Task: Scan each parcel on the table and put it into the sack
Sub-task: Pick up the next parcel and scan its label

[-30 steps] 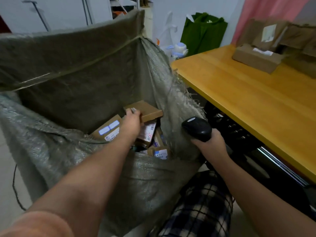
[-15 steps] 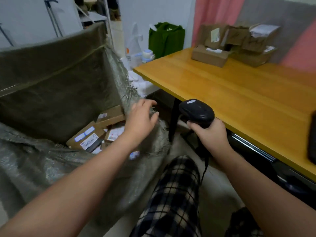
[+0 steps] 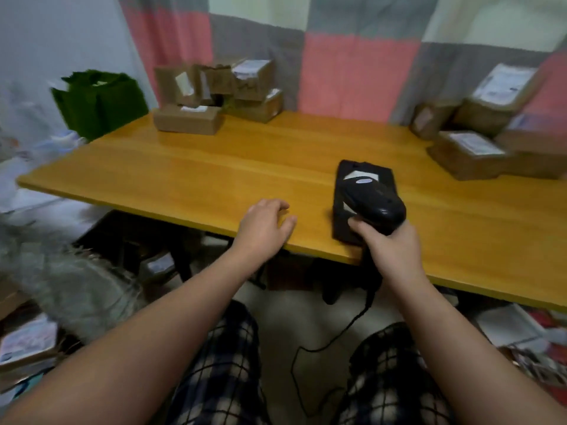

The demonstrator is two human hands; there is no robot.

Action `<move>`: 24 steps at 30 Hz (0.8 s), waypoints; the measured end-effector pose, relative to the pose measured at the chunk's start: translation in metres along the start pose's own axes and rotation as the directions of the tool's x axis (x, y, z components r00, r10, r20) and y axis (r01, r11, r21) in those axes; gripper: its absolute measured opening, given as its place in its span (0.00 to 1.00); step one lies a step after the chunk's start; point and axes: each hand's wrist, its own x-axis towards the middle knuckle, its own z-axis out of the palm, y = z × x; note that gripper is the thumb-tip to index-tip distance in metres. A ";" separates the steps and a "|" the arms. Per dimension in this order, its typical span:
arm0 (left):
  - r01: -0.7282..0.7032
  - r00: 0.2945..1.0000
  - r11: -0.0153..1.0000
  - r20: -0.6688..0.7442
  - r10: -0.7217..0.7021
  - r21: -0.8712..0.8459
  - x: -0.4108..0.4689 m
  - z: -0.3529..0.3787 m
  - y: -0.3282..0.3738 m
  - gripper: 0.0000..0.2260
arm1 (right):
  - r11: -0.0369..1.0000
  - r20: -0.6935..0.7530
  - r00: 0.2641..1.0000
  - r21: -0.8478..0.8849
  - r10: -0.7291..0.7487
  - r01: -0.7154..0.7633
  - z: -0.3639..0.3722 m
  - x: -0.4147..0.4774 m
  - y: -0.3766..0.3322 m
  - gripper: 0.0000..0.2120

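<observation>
Head view: my right grip (image 3: 391,250) is wrapped round the handle of the black scanner (image 3: 374,205), at about 1 o'clock from my lap. The scanner's long axis runs from 5 to 11 o'clock, and its nose points away from me, over a black parcel (image 3: 383,173). That parcel lies flat on the table (image 3: 184,179) with its long axis running roughly 6 to 12 o'clock, its near end at the table's near edge and a white label on its far end. I cannot tell whether the scanner touches it. The scanner's cable (image 3: 346,332) hangs down between my knees.

My left grip (image 3: 264,227) holds nothing. It is palm down with fingers loosely curled over the table's near edge, near the black parcel on its 9 o'clock side. I cannot tell whether it touches the wood.

Brown parcels (image 3: 187,119) are piled at the table's far edge at 11 o'clock, and more (image 3: 478,139) at 2 o'clock. The sack (image 3: 79,286) is at 8 o'clock, blurred, below the table.
</observation>
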 end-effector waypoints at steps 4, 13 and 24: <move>0.039 0.992 0.989 0.112 -0.056 0.145 0.040 0.028 0.047 0.27 | 0.972 -0.103 0.978 0.168 0.182 -0.163 -0.034 0.015 0.009 0.10; -0.055 0.965 0.997 0.254 0.065 -0.046 0.075 0.028 0.054 0.04 | 0.939 0.057 0.951 0.155 0.303 -0.308 -0.035 0.023 0.000 0.05; -0.112 0.983 0.885 -0.082 0.166 0.452 0.094 -0.026 -0.016 0.13 | 0.925 0.332 0.926 -0.376 0.181 -0.046 0.028 0.069 -0.056 0.15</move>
